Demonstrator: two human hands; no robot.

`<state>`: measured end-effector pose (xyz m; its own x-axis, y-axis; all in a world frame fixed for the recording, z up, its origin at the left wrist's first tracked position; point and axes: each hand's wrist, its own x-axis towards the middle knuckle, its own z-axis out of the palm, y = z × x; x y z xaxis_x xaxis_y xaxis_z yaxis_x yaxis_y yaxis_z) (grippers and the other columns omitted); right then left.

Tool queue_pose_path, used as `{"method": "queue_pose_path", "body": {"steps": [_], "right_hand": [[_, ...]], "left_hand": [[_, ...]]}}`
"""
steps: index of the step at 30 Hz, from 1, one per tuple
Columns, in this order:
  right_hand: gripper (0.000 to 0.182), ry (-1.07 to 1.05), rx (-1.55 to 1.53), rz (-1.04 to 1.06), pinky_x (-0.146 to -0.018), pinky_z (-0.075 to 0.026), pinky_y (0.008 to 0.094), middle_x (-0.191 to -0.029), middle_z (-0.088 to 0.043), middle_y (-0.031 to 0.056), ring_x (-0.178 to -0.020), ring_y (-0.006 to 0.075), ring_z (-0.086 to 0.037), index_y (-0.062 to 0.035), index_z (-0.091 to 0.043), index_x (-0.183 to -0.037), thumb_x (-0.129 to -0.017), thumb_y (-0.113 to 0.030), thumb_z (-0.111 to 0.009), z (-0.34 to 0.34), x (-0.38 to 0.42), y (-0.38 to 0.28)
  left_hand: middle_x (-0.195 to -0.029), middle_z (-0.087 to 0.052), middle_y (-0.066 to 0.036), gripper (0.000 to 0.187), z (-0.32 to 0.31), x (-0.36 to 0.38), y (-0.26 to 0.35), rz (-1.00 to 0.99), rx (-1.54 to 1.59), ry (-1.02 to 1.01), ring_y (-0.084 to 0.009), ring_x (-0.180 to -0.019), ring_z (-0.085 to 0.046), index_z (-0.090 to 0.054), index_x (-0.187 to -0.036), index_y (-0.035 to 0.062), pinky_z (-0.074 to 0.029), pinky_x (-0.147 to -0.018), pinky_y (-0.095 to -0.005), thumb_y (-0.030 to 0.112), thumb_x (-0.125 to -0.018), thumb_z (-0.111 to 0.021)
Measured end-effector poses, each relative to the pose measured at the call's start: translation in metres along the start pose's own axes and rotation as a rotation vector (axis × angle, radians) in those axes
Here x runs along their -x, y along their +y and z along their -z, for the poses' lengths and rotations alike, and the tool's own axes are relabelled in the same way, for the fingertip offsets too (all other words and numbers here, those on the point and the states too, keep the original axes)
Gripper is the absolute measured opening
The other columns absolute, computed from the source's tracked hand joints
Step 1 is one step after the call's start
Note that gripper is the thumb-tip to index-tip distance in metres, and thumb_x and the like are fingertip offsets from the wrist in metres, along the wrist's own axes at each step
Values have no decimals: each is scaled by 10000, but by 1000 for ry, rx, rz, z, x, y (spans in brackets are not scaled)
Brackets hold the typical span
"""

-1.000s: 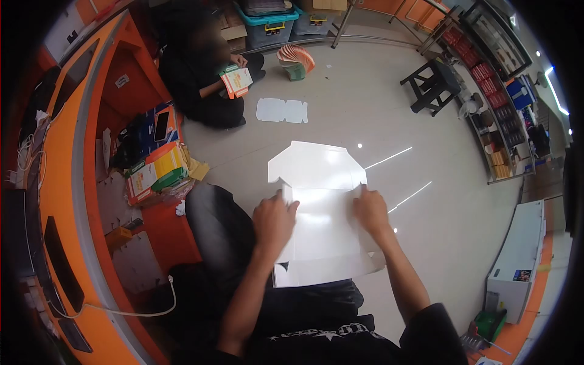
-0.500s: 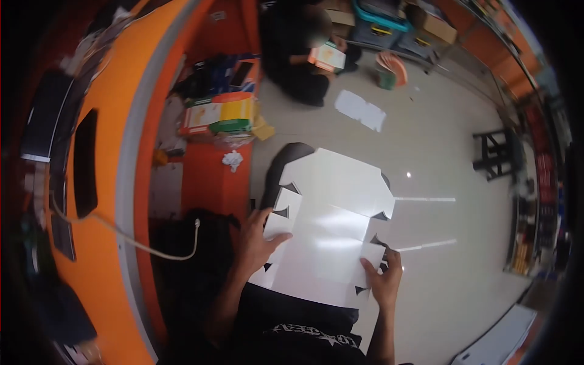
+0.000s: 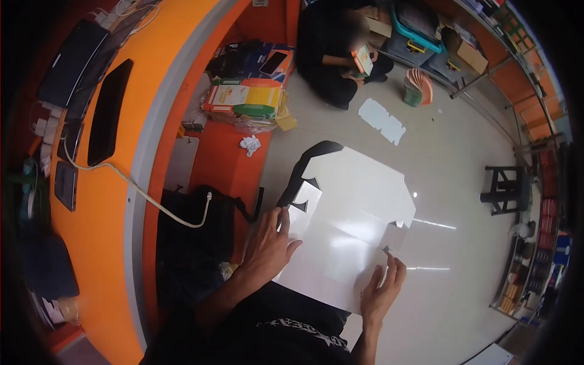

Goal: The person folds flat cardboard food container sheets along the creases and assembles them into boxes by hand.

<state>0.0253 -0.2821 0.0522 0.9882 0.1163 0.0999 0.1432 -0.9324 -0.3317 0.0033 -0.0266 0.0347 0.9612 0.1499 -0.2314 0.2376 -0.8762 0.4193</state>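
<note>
A large white die-cut cardboard sheet (image 3: 347, 207) lies across my lap, with notches and flaps along both sides and light glaring off its middle. On its left edge rests my left hand (image 3: 271, 243), its fingers spread over a side flap with the thumb apart. My right hand (image 3: 382, 286) is at the lower right edge of the sheet, thumb and fingers apart, with fingertips at a side flap. What lies under the fingertips of either hand is hard to make out.
Another person (image 3: 331, 55) sits on the floor ahead, holding a small box (image 3: 363, 59). A white flat sheet (image 3: 382, 120) and stacked cups (image 3: 417, 88) lie nearby. Left are an orange counter (image 3: 152, 79), a cable (image 3: 146, 194) and printed boxes (image 3: 246, 97). A black stool (image 3: 508, 190) stands right.
The view has shifted left, so the scene sits further right. My right hand's thumb has come off the right flap, which now looks folded or flattened. The other person's box has turned.
</note>
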Motion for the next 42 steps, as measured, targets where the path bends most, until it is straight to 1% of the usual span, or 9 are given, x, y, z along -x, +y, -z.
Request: {"method": "queue_pose_path", "body": {"steps": [5,10,13,19,23,29,36,39,42], "right_hand": [[347,-16,-835,-338,-974,-458,348,-1203,-622,217,-1105,262,-614,68,-483,-1314,-978,-15,-490,37,-21,-13],[352,-105,-745,-147,-932,-489,347,-1246,-627,213,-1061,275,-653,41,-575,-1273,-931,-40,-588,76,-32,-36],[706,-253,-674,266,-1023,-438,399,-1422,-497,235,-1267,370,-539,-27,-455,-1437,-808,-110,-764,85,-39,-53],[1190,-465,-901,406,-1123,-297,530,-1560,-199,314,-1431,478,-255,-87,-181,-1564,-661,-361,-905,67,-26,-35],[1357,-434,-890,438,-1087,-350,555,-1571,-55,303,-1429,519,-200,-109,-73,-1577,-583,-427,-940,55,-18,-39],[980,-81,-632,363,-968,-501,475,-1419,-330,274,-1254,414,-487,-43,-362,-1464,-666,-203,-908,37,-9,-45],[312,216,-674,89,-837,-530,323,-1014,-684,201,-913,306,-686,81,-626,-1176,-867,59,-597,34,-21,-54],[302,147,-806,-56,-807,-525,295,-971,-690,193,-844,272,-678,63,-632,-1181,-883,58,-588,25,-35,-48],[339,222,-696,153,-786,-545,319,-1108,-657,193,-882,283,-657,33,-636,-1194,-856,57,-622,26,-49,-55]], "left_hand": [[-1331,-452,-208,697,37,1,15,-122,24,101,-345,-1242,-473,-496,-1331,-83,-445,-1003,-424,346,-844,-751],[-1246,-493,-152,736,48,-8,60,-252,1063,-149,-249,-1106,-541,-411,-1413,-5,-500,-907,-373,268,-841,-785],[-1116,-507,-116,813,41,-14,91,-206,1456,-386,-192,-1027,-565,-287,-1462,-4,-541,-845,-328,243,-863,-777],[-1177,-515,-74,606,54,-21,95,-213,1318,-281,-149,-1037,-575,-400,-1418,16,-535,-837,-297,100,-893,-690],[-1105,-615,-100,278,51,-22,87,-275,1251,-114,-129,-987,-603,-586,-1208,-63,-540,-775,-247,51,-955,-574],[-1065,-650,-75,218,57,-32,78,-40,1452,-79,-93,-895,-638,-586,-1146,-74,-549,-811,-247,80,-1018,-500],[-1030,-666,-68,189,41,-63,74,50,1775,115,-129,-893,-669,-605,-1108,-14,-563,-745,-288,111,-1007,-506],[-1019,-667,-64,182,44,-81,70,-21,1710,153,-136,-892,-669,-602,-1091,-15,-562,-756,-287,114,-1007,-505],[-1033,-659,-72,164,42,-74,73,-35,1599,177,-136,-905,-663,-593,-1096,-23,-564,-774,-297,87,-994,-526]]}}
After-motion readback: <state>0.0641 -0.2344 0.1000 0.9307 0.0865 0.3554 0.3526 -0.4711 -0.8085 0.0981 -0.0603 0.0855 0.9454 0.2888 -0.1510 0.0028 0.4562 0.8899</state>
